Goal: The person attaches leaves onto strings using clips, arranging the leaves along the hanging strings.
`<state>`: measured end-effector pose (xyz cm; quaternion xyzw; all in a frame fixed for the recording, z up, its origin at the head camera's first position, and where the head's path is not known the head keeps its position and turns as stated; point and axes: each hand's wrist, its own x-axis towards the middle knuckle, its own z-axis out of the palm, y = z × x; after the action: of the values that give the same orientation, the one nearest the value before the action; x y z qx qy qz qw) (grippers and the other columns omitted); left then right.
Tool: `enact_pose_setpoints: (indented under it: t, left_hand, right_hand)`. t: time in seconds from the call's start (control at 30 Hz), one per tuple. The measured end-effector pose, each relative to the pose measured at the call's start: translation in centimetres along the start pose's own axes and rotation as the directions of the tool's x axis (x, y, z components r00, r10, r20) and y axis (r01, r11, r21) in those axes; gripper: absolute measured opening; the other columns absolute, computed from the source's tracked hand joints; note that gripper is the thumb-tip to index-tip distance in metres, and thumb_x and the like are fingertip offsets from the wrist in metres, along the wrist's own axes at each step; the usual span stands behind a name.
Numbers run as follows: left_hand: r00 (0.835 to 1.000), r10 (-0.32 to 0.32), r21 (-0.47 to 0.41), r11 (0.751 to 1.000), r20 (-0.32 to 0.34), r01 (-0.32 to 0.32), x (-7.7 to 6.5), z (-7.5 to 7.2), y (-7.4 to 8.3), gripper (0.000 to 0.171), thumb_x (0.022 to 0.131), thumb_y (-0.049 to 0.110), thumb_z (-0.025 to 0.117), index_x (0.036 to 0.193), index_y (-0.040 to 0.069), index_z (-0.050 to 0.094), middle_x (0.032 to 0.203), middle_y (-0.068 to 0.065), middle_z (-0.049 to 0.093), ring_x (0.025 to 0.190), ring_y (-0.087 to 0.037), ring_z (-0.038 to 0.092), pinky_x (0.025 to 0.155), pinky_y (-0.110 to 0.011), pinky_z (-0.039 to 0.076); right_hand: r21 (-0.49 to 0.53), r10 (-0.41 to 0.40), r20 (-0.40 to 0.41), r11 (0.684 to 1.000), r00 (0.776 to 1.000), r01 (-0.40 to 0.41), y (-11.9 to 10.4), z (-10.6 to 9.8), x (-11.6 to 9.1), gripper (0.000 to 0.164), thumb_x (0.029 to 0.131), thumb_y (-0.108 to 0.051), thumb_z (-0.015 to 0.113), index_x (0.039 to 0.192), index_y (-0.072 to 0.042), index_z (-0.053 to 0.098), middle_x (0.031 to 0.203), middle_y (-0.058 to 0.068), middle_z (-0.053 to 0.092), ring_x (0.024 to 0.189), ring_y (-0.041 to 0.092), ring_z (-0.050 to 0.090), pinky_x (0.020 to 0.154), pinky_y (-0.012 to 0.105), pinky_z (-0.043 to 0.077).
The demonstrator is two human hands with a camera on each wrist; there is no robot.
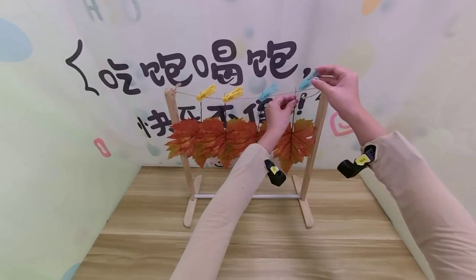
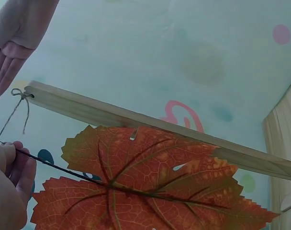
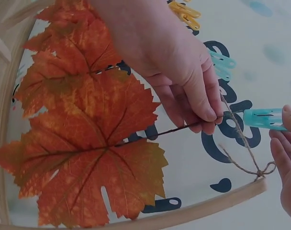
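My left hand (image 1: 279, 114) pinches the thin dark stem (image 3: 167, 132) of the rightmost orange-red maple leaf (image 1: 293, 143) between thumb and fingertips, close to the twine (image 3: 239, 130). The leaf hangs below that hand, in front of the right wooden post (image 1: 316, 135). Near the top of this post, my right hand (image 1: 341, 91) grips a light blue clothespin (image 3: 265, 118) by its handle end. In the right wrist view the clothespin's tip points at the twine and the stem's upper end. More maple leaves (image 1: 186, 137) hang to the left, partly hidden by my left arm.
Two yellow clothespins (image 1: 233, 94) and another blue clothespin (image 1: 269, 91) sit along the twine. The wooden stand has a white crossbar (image 1: 223, 196) and feet on a wood-grain table (image 1: 148, 230). Behind it is a printed wall (image 1: 186, 20).
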<state>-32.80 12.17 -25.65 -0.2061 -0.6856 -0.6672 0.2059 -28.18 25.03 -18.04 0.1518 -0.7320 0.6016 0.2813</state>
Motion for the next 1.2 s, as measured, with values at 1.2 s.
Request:
enact_pose_setpoints:
  t: [1.2]
  left_hand:
    - [1.000,-0.020,0.006,1.000,-0.019,0.020,0.2,0.0,-0.1,0.018,0.085,0.011,0.062,0.098,0.001,0.068,0.091,-0.007,0.069,0.074,-0.011,0.062,0.066,-0.013,0.050]
  right_hand:
    - [-0.092,0.156,0.028,0.984,0.987,-0.153,1.0,0.4,0.9,0.040,0.083,-0.010,0.065,0.118,0.006,0.056,0.087,-0.008,0.063,0.078,0.002,0.061,0.070,0.011,0.048]
